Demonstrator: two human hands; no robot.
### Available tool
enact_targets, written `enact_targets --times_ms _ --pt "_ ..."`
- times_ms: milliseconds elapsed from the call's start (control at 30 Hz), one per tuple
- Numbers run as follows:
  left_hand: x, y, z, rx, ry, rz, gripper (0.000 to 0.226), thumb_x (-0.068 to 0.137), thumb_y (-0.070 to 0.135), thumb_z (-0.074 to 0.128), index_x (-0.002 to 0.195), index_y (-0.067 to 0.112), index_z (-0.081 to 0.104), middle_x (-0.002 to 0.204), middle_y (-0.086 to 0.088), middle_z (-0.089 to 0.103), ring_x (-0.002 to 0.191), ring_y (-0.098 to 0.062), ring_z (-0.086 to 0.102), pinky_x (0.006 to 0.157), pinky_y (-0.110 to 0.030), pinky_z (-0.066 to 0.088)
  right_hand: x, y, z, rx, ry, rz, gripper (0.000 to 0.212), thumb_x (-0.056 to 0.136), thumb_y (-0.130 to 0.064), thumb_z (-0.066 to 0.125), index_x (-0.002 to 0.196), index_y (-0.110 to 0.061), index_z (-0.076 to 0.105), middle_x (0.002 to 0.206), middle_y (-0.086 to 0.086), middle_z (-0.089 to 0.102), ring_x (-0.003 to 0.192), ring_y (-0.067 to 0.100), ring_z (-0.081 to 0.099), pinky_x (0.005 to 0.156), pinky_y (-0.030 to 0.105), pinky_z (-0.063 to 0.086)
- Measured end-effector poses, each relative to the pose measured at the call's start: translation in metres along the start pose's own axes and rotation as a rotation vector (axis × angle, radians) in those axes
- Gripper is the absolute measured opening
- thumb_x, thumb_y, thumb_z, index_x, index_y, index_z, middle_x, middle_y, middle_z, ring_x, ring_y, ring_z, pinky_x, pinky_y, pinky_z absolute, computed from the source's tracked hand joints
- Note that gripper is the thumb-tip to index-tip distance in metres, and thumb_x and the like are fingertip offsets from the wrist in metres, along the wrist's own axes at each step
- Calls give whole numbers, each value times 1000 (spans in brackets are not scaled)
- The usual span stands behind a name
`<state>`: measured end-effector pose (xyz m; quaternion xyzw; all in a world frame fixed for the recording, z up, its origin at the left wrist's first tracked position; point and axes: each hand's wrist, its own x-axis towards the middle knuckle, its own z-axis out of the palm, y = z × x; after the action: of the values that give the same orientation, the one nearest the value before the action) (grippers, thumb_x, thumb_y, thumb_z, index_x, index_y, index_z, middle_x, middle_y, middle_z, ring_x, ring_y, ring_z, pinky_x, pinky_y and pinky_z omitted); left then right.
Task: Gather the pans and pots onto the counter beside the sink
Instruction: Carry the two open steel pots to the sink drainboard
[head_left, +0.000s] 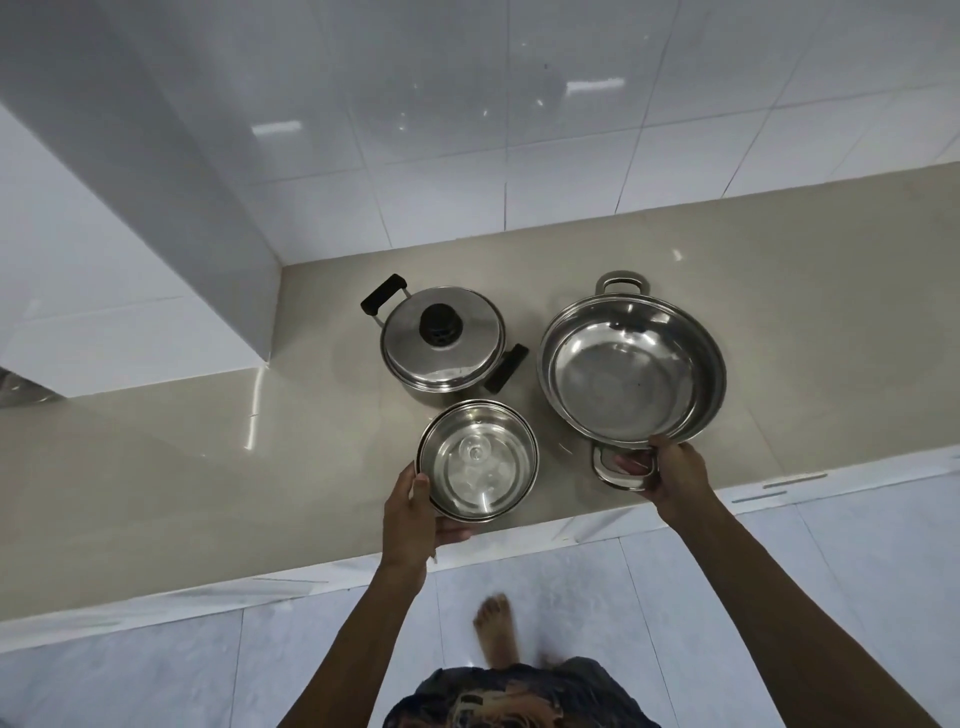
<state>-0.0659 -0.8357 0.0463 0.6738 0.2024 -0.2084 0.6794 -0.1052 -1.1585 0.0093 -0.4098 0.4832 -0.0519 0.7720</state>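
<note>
Beige worktop (779, 291) running across the middle of the head view, white tiled wall at 12 o'clock, pale tiled floor (156, 665) at 6 o'clock. Three steel vessels grouped close together near the centre. Lidded pot (441, 345) with black knob and two black side handles, standing on the worktop. Just at its 6 o'clock, almost touching, a smaller pot with glass lid (478, 460), gripped at its 7 o'clock rim by the left hand (410, 512), thumb on the near edge and fingers curled beneath. At 3 o'clock of the lidded pot, a wide open pan (631, 371) with two loop handles, the near handle clasped in the closed right hand (670, 475). Cannot tell whether pan and small pot rest fully on the worktop. Bare foot (493, 634) on the floor at 6 o'clock.
</note>
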Motion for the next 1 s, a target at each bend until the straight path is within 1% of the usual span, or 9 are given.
enact_targets --times_ms 67,233,400,533,633,767,867,933,1000 --pt "0 0 2 -12 3 2 31 109 20 37 129 26 60 97 -13 74 69 -48 76 55 -46 65 -2 -2 -7 -9 0 -4 28 82 -8 71 109 -12 69 84 9 80 74 35 78 58 38 60" --pt "-7 1 3 -82 56 7 31 107 13 44 133 24 55 96 -13 71 60 -43 75 46 -37 61 -11 -9 -18 -35 -12 -12 32 80 -7 72 111 -10 69 79 9 79 73 33 78 61 38 61" --pt "-17 -2 3 -122 89 26 32 106 11 44 133 23 55 100 -14 69 62 -44 75 48 -36 61 -20 -19 -28 -71 -50 -27 22 81 -13 72 104 -14 70 82 9 80 74 32 78 60 39 60" --pt "-26 -2 -1 -156 119 23 32 104 12 46 130 24 58 102 -16 68 68 -48 75 50 -36 62 -26 -31 -32 -94 -70 -65 17 83 -15 70 100 -14 69 74 7 78 70 30 78 60 37 61" --pt "-32 1 -6 -169 128 41 32 104 13 46 132 23 58 105 -17 68 71 -50 75 52 -36 62 -32 -44 -33 -99 -82 -105 18 86 -15 69 104 -14 68 73 5 78 68 28 78 58 38 61" --pt "-39 10 -21 -207 157 71 31 104 12 46 132 21 58 105 -20 66 66 -45 76 49 -33 60 -47 -65 -24 -118 -88 -207 30 86 -19 70 114 -10 64 71 5 78 63 25 77 54 37 61" --pt "-43 16 -40 -236 176 88 33 103 11 45 134 19 55 107 -21 66 64 -41 77 50 -31 60 -62 -79 -9 -179 -107 -281 40 88 -20 66 124 -5 58 81 12 76 62 26 77 53 36 61" --pt "-44 19 -55 -251 189 102 34 103 11 46 135 19 55 111 -23 66 65 -40 77 51 -31 60 -73 -84 5 -211 -135 -314 41 90 -22 64 127 -6 56 89 15 75 63 28 77 56 35 61" --pt "-46 20 -74 -262 207 115 33 103 12 47 133 19 56 112 -23 66 65 -39 77 52 -31 60 -88 -84 23 -243 -163 -336 40 90 -27 66 124 -9 57 88 12 76 66 30 78 61 37 61"
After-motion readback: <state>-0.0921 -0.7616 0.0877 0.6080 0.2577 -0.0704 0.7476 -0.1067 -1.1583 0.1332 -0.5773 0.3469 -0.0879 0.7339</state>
